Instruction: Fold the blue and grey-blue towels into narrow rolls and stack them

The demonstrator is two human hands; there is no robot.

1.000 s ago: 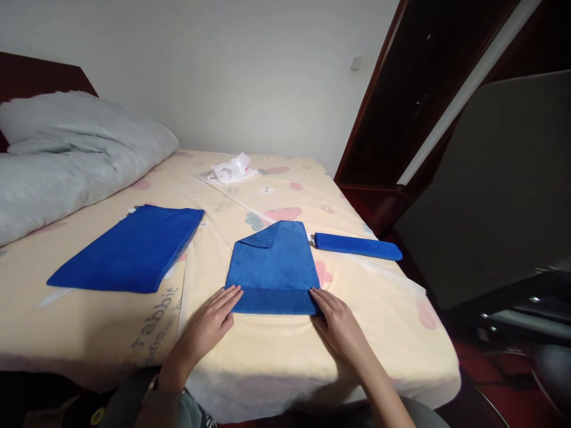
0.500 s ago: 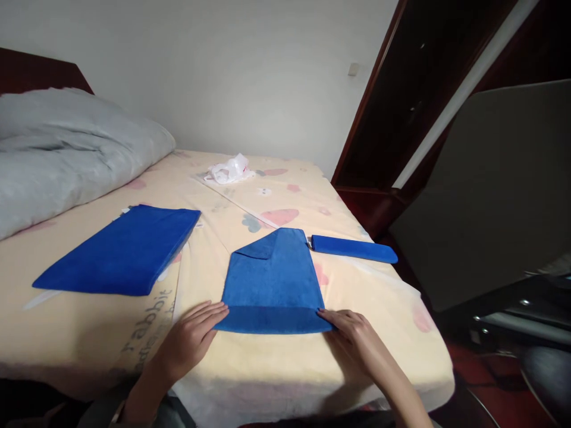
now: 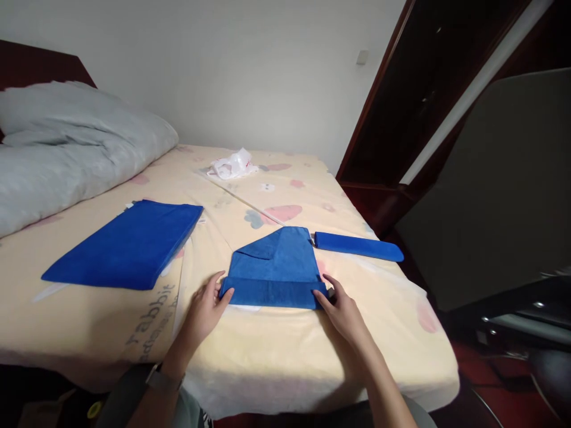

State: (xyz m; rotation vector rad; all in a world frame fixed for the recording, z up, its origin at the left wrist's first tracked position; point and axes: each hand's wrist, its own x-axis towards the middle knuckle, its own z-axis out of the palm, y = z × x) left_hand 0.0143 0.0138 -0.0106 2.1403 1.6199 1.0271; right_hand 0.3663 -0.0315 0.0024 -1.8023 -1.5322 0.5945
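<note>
In front of me a blue towel [image 3: 285, 261] lies on the bed, its near edge folded over into a flat band. My left hand [image 3: 207, 304] grips the left end of that band, thumb on top. At the band's right end my right hand [image 3: 339, 306] holds on the same way, by a small pale tag. The towel's far left corner is turned inward. To the right lies a rolled blue towel [image 3: 359, 246]. A folded blue towel [image 3: 129, 244] is spread flat on the left, apart from my hands.
The bed [image 3: 267, 362] has a cream sheet with printed carrots and letters. A crumpled white plastic bag [image 3: 234, 164] sits toward the wall. A grey quilt [image 3: 75, 148] is heaped at the left. Dark wooden furniture [image 3: 383, 107] stands beyond the bed's right side.
Both hands have moved away from me, turning the towel's near edge over into a further fold. My thumbs now lie on top of the band. The other towels stayed put.
</note>
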